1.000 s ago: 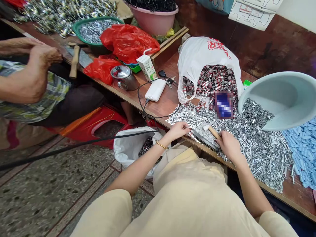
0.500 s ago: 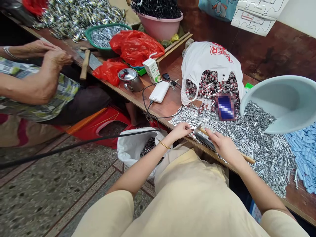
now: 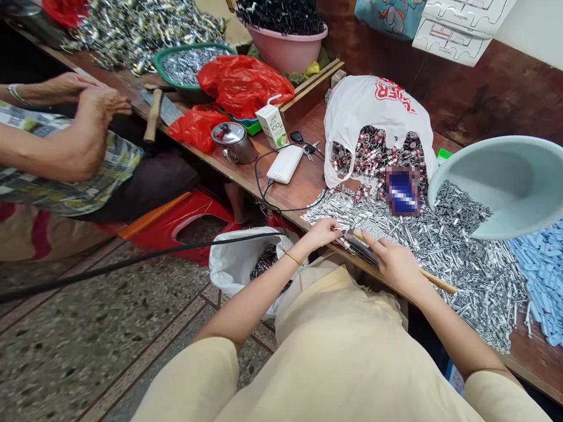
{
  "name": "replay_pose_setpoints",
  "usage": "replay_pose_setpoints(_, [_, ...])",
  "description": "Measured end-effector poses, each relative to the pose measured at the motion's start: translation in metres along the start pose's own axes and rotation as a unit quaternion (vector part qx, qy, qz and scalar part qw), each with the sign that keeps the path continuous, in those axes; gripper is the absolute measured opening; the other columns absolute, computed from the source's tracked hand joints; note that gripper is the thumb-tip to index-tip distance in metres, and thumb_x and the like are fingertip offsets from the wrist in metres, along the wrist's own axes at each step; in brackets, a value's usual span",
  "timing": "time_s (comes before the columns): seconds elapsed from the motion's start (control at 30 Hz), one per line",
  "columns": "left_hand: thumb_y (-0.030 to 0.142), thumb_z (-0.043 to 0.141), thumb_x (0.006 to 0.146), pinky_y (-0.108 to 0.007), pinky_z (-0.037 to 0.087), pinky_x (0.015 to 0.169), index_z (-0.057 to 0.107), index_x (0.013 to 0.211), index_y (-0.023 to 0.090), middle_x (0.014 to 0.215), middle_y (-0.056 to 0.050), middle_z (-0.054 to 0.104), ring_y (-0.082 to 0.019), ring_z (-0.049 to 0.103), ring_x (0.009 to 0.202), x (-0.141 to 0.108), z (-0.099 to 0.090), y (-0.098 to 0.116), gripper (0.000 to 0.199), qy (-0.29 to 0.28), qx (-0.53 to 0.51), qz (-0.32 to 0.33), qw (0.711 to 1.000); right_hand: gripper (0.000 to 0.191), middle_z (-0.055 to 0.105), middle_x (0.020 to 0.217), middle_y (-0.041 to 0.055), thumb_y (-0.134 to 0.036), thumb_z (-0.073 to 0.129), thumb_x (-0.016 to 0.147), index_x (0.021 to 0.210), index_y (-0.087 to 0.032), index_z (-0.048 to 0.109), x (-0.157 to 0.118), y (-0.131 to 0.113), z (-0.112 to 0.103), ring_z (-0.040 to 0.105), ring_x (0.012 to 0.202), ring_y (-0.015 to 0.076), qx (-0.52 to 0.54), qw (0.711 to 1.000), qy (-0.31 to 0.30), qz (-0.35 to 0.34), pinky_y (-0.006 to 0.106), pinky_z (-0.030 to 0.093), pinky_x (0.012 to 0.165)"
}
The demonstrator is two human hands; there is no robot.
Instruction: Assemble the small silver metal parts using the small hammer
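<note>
My right hand (image 3: 398,266) is wrapped round the wooden handle of a small hammer (image 3: 440,283), whose metal head is low near my left fingertips. My left hand (image 3: 324,233), with a gold bangle at its wrist, pinches a small metal fitting with a red band (image 3: 345,242) at the table's front edge. The fitting is partly hidden by fingers and hammer head. Beneath the hammer lies a dark metal bar (image 3: 367,253) along the edge. Loose silver metal pins (image 3: 466,275) are heaped just beyond both hands.
Red-banded fittings fill a white plastic bag (image 3: 378,99). A tipped grey-blue basin (image 3: 519,181) and light-blue pieces (image 3: 539,275) lie right. A power bank (image 3: 285,164), metal mug (image 3: 234,143) and drink carton (image 3: 271,126) stand left. A white sack (image 3: 226,264) is below; a co-worker's hands (image 3: 99,99) are far left.
The hammer's head has come down and slightly left, close to the fitting. My right hand has shifted a little left with it. My left hand stays nearly still.
</note>
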State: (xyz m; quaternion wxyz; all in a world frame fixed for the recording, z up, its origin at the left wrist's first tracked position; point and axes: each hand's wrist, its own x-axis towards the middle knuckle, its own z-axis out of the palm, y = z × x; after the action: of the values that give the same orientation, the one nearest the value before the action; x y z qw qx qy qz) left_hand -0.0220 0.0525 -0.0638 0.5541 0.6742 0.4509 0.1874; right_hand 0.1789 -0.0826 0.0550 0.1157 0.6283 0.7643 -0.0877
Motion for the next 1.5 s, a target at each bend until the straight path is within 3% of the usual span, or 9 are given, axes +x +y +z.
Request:
replay_pose_setpoints(0.3, [0.027,0.063,0.076,-0.023,0.049,0.062,0.070,0.075,0.014,0.067,-0.002,0.070,-0.014,0.063,0.062,-0.004,-0.003,0.005,0.014,-0.016,-0.055,0.013,0.998,0.069,0.069,0.106,0.0087,-0.016,0.039,0.100,0.164,-0.035,0.021,0.006,-0.004,0.012,0.068,0.076,0.0197,-0.024,0.999,-0.032,0.008,0.028,0.046,0.067])
replay_pose_setpoints(0.43, [0.023,0.062,0.075,-0.023,0.051,0.065,0.077,0.083,0.013,0.078,-0.004,0.075,-0.016,0.067,0.069,-0.006,-0.004,0.010,0.020,0.010,-0.028,0.020,0.999,0.064,0.069,0.104,0.0075,-0.020,0.034,0.102,0.163,-0.035,0.022,0.002,0.002,0.004,0.067,0.075,0.0198,-0.012,1.000,-0.009,0.016,0.028,0.045,0.067])
replay_pose_setpoints(0.57, [0.020,0.059,0.075,-0.023,0.049,0.063,0.079,0.081,0.013,0.072,-0.002,0.073,-0.015,0.065,0.065,-0.004,-0.002,0.013,0.022,0.016,0.024,0.022,0.999,0.064,0.069,0.107,0.0089,-0.019,0.034,0.103,0.164,-0.033,0.021,0.001,0.002,-0.001,0.067,0.076,0.0193,-0.007,0.999,0.027,0.027,0.027,0.045,0.065])
replay_pose_setpoints(0.7, [0.021,0.059,0.075,-0.022,0.047,0.060,0.077,0.074,0.013,0.068,-0.002,0.072,-0.014,0.063,0.062,-0.004,-0.003,0.015,0.020,0.002,0.029,0.041,0.999,0.064,0.069,0.101,0.0075,-0.018,0.038,0.101,0.162,-0.033,0.027,0.005,-0.002,-0.002,0.067,0.072,0.0187,-0.003,1.000,-0.006,0.008,0.027,0.045,0.065])
replay_pose_setpoints(0.97, [0.015,0.062,0.074,-0.024,0.048,0.064,0.079,0.075,0.014,0.068,-0.002,0.072,-0.016,0.064,0.066,-0.005,-0.003,0.013,0.018,0.014,0.027,0.039,0.999,0.062,0.072,0.101,0.0095,-0.015,0.039,0.098,0.158,-0.030,0.040,0.009,0.009,0.011,0.070,0.079,0.0222,0.090,0.996,0.027,0.002,0.031,0.051,0.073])
replay_pose_setpoints(1.07, [0.016,0.065,0.078,-0.028,0.051,0.075,0.081,0.081,0.017,0.079,-0.005,0.073,-0.018,0.066,0.078,-0.020,-0.002,0.020,0.017,0.069,-0.012,0.094,0.993,0.052,0.073,0.108,0.0087,-0.021,0.036,0.101,0.152,-0.027,0.050,0.007,0.028,0.031,0.070,0.093,0.0225,0.237,0.969,0.067,-0.017,0.033,0.054,0.083])
replay_pose_setpoints(1.17, [0.026,0.069,0.085,-0.033,0.052,0.090,0.083,0.090,0.022,0.102,-0.008,0.071,-0.020,0.065,0.100,-0.042,0.006,0.033,0.015,0.160,-0.123,0.206,0.957,0.046,0.070,0.111,0.0095,-0.029,0.036,0.103,0.143,-0.023,0.059,0.002,0.041,0.049,0.068,0.096,0.0216,0.301,0.949,0.097,0.010,0.034,0.054,0.087])
replay_pose_setpoints(1.33, [0.036,0.072,0.088,-0.037,0.054,0.092,0.082,0.086,0.025,0.104,-0.008,0.070,-0.022,0.065,0.101,-0.060,0.022,0.054,0.016,0.162,-0.231,0.226,0.933,0.043,0.064,0.117,0.0103,-0.032,0.035,0.106,0.140,-0.024,0.060,-0.002,0.033,0.058,0.066,0.090,0.0198,0.184,0.972,0.097,0.109,0.029,0.049,0.072])
replay_pose_setpoints(1.5, [0.043,0.077,0.083,-0.037,0.056,0.093,0.081,0.085,0.021,0.101,-0.008,0.072,-0.022,0.068,0.097,-0.056,0.032,0.054,0.022,0.158,-0.283,0.179,0.929,0.045,0.066,0.112,0.0106,-0.028,0.031,0.107,0.144,-0.023,0.055,-0.002,0.020,0.051,0.062,0.086,0.0206,0.063,0.988,0.063,0.127,0.030,0.042,0.069])
